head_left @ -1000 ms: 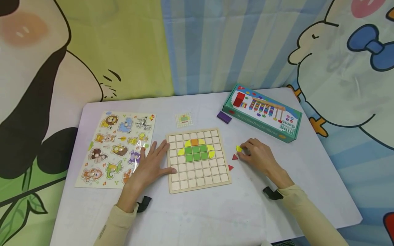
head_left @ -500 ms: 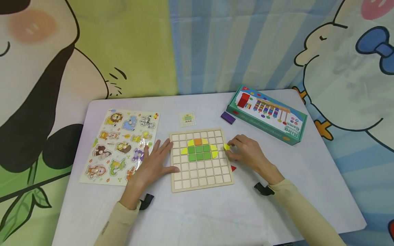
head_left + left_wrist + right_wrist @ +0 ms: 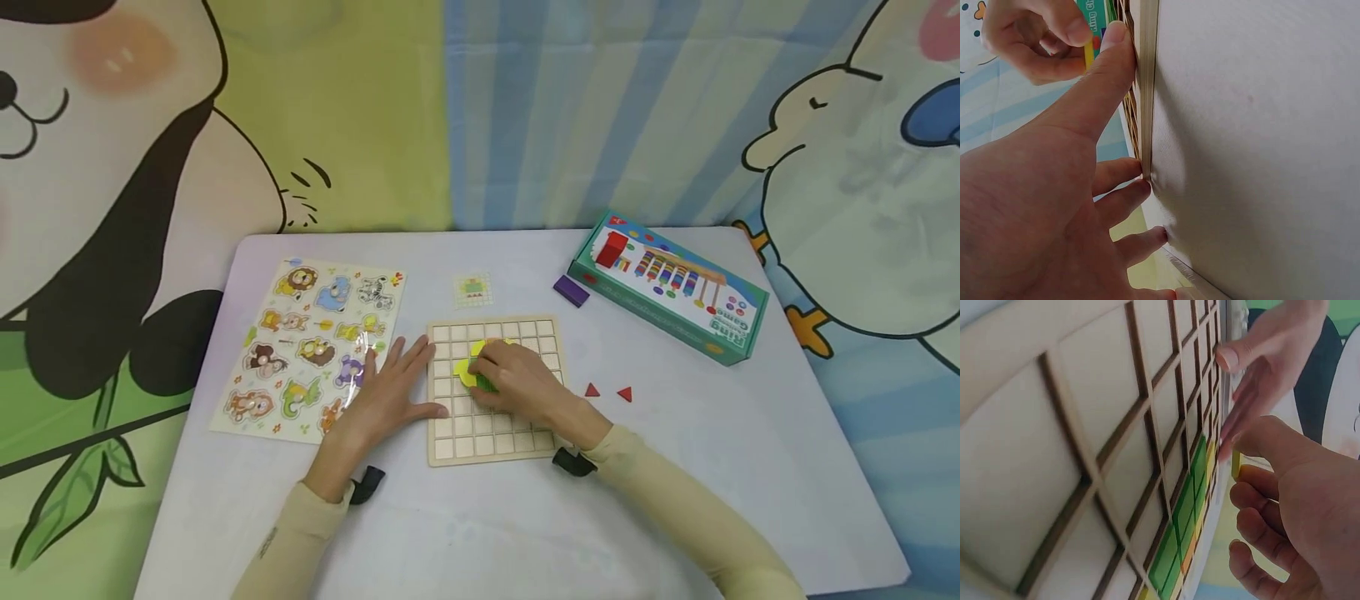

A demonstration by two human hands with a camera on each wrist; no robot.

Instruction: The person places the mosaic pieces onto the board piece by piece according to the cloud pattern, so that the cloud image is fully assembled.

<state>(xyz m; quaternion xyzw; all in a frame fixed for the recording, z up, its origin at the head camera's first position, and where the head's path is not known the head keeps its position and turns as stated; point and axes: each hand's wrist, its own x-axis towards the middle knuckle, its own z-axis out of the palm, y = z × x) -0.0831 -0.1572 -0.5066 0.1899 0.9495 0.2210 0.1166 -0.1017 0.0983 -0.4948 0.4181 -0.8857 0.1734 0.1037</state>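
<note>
A wooden grid board (image 3: 450,450) lies on the white table. My right hand (image 3: 517,383) is over its upper middle, pinching a small yellow piece (image 3: 1236,464) between thumb and index finger; the piece stands on edge, just above the board. Green square tiles (image 3: 1166,562) sit in the grid with yellow and orange pieces around them, partly hidden by that hand in the head view. My left hand (image 3: 390,400) rests with spread, straight fingers at the board's left edge, its thumb (image 3: 1116,44) over the rim.
Two red triangles (image 3: 626,394) lie right of the board. Behind it are a small pattern card (image 3: 473,289), a purple block (image 3: 572,291) and a green game box (image 3: 671,287). An animal puzzle sheet (image 3: 281,346) lies to the left, partly under the left hand.
My right hand has carried the yellow piece leftward from the table beside the board to above the grid, uncovering the red triangles. The left hand stays at the board's edge.
</note>
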